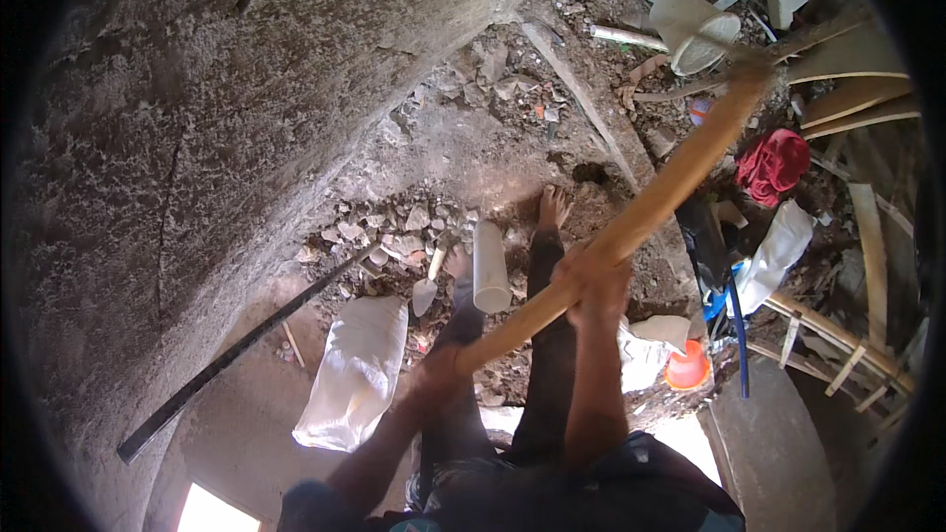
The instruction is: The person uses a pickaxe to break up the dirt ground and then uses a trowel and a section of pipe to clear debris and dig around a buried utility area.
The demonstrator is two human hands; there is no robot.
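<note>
Both my hands are wrapped round the thick wooden handle of a pickaxe [645, 217], which slants up to the right across the view. Its head at the far end is blurred, with narrow arms seeming to cross the handle. My left hand [440, 374] grips the near end; my right hand [596, 284] holds farther up. Below the handle are my bare feet on rubble. Between my legs a white plastic pipe piece [491, 266] stands or lies. Next to my left foot is a trowel [426, 293] with a pale handle.
A rough wall [217, 118] rises on the left. A dark bar [246, 350] leans beside a white sack [357, 374]. To the right are an orange bowl [688, 366], red cloth [773, 167], a wooden ladder-like frame [838, 340] and boards. A white bucket [696, 32] lies at the far right.
</note>
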